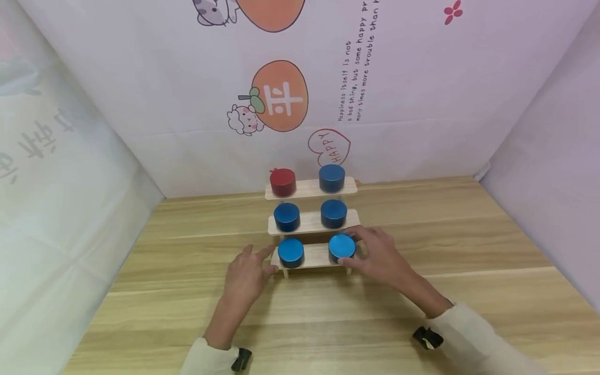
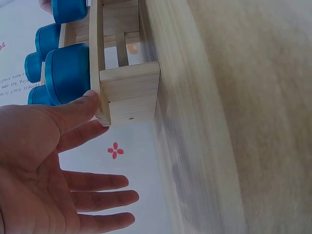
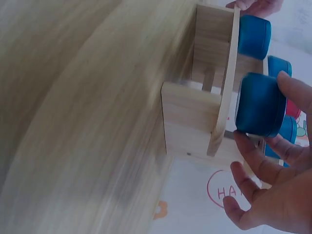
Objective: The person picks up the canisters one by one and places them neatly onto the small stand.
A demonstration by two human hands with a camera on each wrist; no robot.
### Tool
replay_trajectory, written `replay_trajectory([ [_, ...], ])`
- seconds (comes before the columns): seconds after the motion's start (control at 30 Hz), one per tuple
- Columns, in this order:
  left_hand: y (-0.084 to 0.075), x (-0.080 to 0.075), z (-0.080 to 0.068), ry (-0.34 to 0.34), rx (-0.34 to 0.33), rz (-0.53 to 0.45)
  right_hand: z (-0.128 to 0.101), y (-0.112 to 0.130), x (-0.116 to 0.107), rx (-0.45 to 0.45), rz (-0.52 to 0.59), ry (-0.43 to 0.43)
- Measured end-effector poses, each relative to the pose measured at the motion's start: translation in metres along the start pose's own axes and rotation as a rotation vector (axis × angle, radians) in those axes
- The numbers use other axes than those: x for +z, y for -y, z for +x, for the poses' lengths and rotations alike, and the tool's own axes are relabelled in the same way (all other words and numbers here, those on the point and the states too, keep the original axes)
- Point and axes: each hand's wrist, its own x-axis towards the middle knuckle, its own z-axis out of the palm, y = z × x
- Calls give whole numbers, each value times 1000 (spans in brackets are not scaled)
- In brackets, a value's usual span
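A three-step wooden rack (image 1: 316, 255) stands on the table and bears round tins, one red (image 1: 283, 182) and several blue. My left hand (image 1: 246, 273) pinches the left end of the lowest board between thumb (image 2: 80, 109) and index finger, the other fingers spread apart. Close to that thumb sits the lower left blue tin (image 2: 70, 73). At the right end of the same step, my right hand (image 1: 382, 255) holds a blue tin (image 3: 261, 105) between thumb and fingers, the thumb at its top edge. This tin leans slightly against the board's line in the right wrist view.
Two blue tins stand on the middle step (image 1: 309, 223); the top step (image 1: 307, 188) carries the red tin and a blue tin (image 1: 332, 178). Behind the rack rises a printed white cloth (image 1: 187, 104), with more cloth at both sides of the wooden table (image 1: 300, 323).
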Motion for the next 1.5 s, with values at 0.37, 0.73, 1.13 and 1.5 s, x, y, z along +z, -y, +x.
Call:
replay_trajectory([
  [0.37, -3, 0, 0, -8, 14, 2, -1, 2, 4, 48, -20, -29],
  [0.73, -4, 2, -3, -14, 15, -10, -4, -1, 14, 32, -55, -48],
  [1.13, -4, 1, -4, -2, 11, -14, -9, -3, 16, 6, -24, -80],
  [1.5, -1, -4, -4, 17, -21, -14, -14, -4, 4, -29, -65, -130],
])
